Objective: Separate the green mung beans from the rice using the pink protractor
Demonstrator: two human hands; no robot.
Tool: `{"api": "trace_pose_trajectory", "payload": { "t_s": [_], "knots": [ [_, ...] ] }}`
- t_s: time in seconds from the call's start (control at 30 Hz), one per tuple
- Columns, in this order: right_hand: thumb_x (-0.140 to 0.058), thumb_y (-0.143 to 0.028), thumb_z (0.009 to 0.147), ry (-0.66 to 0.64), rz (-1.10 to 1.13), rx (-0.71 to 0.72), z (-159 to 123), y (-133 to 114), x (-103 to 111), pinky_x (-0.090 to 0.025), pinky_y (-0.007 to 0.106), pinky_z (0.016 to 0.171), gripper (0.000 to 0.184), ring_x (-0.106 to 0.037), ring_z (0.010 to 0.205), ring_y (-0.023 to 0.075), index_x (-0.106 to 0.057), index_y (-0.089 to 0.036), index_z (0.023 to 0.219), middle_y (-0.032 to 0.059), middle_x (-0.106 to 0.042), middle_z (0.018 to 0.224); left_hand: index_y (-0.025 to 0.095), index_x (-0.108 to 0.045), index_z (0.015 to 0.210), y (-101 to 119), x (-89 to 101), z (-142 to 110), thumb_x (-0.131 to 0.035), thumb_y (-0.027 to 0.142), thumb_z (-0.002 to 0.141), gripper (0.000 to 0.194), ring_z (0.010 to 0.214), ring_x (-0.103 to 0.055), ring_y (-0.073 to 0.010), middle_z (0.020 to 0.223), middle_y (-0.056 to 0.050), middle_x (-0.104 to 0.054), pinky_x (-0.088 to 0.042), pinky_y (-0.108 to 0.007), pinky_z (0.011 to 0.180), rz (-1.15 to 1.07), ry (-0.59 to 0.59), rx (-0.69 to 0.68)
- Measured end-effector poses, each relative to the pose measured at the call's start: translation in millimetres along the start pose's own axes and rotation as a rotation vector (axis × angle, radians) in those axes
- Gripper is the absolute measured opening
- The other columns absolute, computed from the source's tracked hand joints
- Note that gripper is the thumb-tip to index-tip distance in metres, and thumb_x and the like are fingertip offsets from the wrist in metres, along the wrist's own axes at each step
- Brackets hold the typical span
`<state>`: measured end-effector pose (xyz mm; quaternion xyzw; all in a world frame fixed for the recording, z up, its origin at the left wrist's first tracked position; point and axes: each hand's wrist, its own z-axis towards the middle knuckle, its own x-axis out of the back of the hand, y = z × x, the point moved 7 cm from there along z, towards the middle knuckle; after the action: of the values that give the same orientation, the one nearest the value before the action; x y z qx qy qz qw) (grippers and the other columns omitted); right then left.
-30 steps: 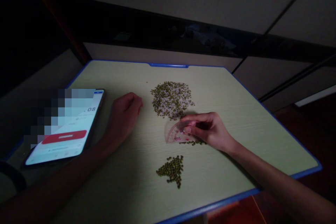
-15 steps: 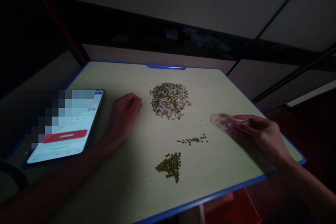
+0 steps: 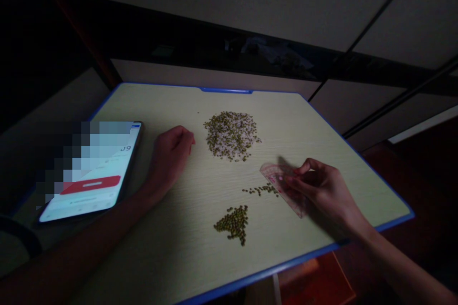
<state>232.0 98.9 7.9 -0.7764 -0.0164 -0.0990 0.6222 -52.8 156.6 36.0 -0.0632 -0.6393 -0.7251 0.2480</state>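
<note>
My right hand (image 3: 324,186) pinches a clear protractor (image 3: 282,183) with pink markings, held tilted over the right end of a short row of green mung beans (image 3: 259,190). Whether its edge touches the tabletop I cannot tell. My left hand (image 3: 173,150) rests on the board as a loose fist, with no object showing in it. Just right of that fist lies a round heap of mung beans mixed with white grains (image 3: 232,136). Nearer to me sits a small pile of mung beans (image 3: 233,224).
A lit phone (image 3: 91,176) lies at the left of the pale, blue-edged table (image 3: 171,257), beside my left forearm. One stray bean (image 3: 198,112) lies at the far side. Light panels and a dark shelf stand behind; something orange-red (image 3: 318,279) is below the near edge.
My right hand has brought the protractor leftward, from the right side of the table to the row's right end. My left hand has stayed in place.
</note>
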Motion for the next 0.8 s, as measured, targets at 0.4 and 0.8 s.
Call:
{"api": "trace_pose_trajectory", "payload": {
  "t_s": [0.4, 0.8],
  "knots": [
    [-0.068, -0.019, 0.058, -0.165, -0.033, 0.037, -7.1, -3.1, -56.3, -0.043, 0.02, 0.044, 0.026, -0.056, 0.046, 0.0078, -0.042, -0.019, 0.061, -0.0032, -0.057, 0.052, 0.021, -0.044, 0.051, -3.8, -0.3, 0.6, -0.044, 0.024, 0.067, 0.016, 0.043, -0.036, -0.0115, 0.042, 0.005, -0.037, -0.025, -0.024, 0.042, -0.007, 0.01, -0.023],
    [-0.063, -0.016, 0.062, -0.441, -0.12, 0.145, -3.1, -18.3, -95.7, -0.039, 0.025, 0.047, 0.013, -0.051, 0.051, 0.0091, -0.051, -0.016, 0.067, -0.002, -0.054, 0.058, 0.02, -0.043, 0.051, -3.8, -2.5, -0.7, -0.045, 0.023, 0.066, 0.015, 0.042, -0.034, -0.0102, 0.042, 0.005, -0.036, -0.023, -0.023, 0.041, -0.038, 0.006, -0.018]
  ]
}}
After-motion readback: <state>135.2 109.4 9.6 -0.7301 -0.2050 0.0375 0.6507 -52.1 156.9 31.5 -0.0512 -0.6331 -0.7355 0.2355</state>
